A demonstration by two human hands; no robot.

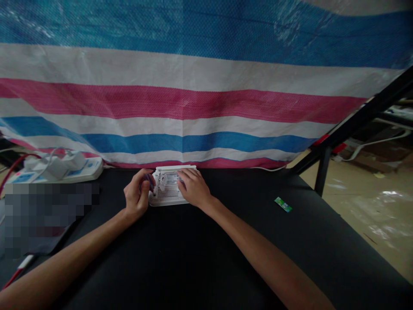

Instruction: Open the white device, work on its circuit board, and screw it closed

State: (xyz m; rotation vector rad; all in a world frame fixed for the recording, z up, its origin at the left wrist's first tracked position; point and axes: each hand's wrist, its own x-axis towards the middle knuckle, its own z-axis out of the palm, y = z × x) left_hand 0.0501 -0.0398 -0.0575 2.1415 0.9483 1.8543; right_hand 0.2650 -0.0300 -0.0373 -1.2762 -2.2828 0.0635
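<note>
The white box [169,187] under the left hand [138,199] and right hand [192,188] looks like smooth matt plastic, with a grid of fine vent holes on its near part. The surface [200,258] is covered in a dull black, matt sheet. The striped tarp [193,99] behind is woven plastic with a faint sheen. The power strip [64,170] is glossy white plastic. The small green packet [283,204] looks shiny.
</note>
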